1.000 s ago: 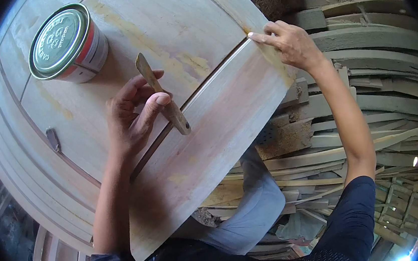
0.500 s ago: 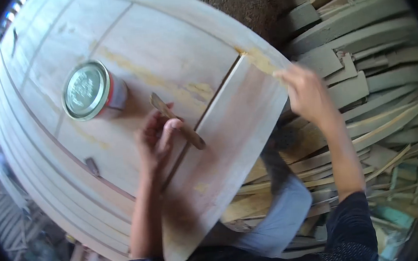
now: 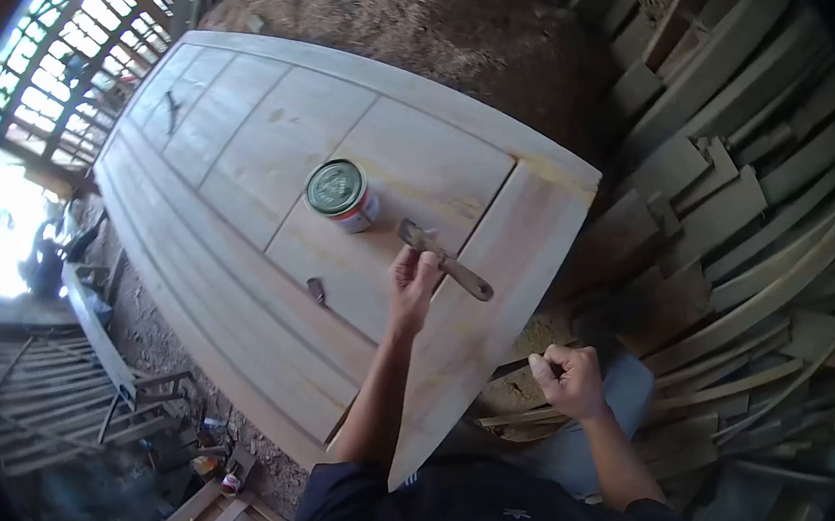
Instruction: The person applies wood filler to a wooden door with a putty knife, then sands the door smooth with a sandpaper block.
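My left hand (image 3: 411, 279) is closed around a putty knife (image 3: 450, 265) with a wooden handle, above the boat-shaped wooden panel (image 3: 322, 99). The knife's handle end points down and to the right. Just up and left of that hand, a round can (image 3: 341, 195) with a green lid stands on the panel. My right hand (image 3: 570, 381) is closed off the panel's lower right edge, in front of my leg; whatever its fingers may hold is too small to make out. Yellowish filler marks the panel's right corner.
A small dark block (image 3: 316, 290) lies on the panel, left of my left hand. Curved wooden offcuts (image 3: 713, 202) are piled along the right. Brown sawdust (image 3: 395, 22) covers the ground beyond. Slatted wood and a small bench stand at the left.
My right hand has moved down from the panel's right corner to beside my leg. The left hand still holds the putty knife. The view has shifted and shows more of the panel.
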`<state>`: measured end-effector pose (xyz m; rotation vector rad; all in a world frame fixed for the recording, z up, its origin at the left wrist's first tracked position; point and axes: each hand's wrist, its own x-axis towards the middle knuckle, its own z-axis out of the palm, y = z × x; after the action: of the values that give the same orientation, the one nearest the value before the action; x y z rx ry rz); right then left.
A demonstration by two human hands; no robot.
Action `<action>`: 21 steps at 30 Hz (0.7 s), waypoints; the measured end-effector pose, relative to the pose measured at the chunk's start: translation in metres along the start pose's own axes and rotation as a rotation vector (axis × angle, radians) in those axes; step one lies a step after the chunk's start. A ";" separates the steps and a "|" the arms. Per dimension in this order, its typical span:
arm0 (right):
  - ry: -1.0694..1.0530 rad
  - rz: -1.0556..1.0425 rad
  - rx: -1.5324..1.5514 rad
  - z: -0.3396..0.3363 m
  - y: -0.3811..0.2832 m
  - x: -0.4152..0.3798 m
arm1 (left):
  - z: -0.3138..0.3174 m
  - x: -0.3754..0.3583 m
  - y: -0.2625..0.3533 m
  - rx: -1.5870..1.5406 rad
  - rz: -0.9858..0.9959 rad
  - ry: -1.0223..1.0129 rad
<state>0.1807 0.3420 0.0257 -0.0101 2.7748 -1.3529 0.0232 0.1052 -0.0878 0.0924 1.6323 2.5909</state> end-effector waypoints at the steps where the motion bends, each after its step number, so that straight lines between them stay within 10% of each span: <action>1: -0.011 -0.027 0.008 -0.003 -0.007 0.002 | 0.005 -0.008 0.008 -0.068 -0.027 -0.021; 11: 0.230 -0.024 0.581 0.009 -0.069 -0.014 | 0.010 -0.077 0.088 -0.152 -0.001 -0.189; 21: -0.043 -0.211 0.265 0.041 -0.101 0.007 | -0.003 -0.111 0.093 -0.072 -0.043 -0.299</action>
<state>0.1742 0.2471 0.0792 -0.3250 2.5968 -1.7363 0.1304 0.0512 -0.0062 0.4126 1.4202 2.4557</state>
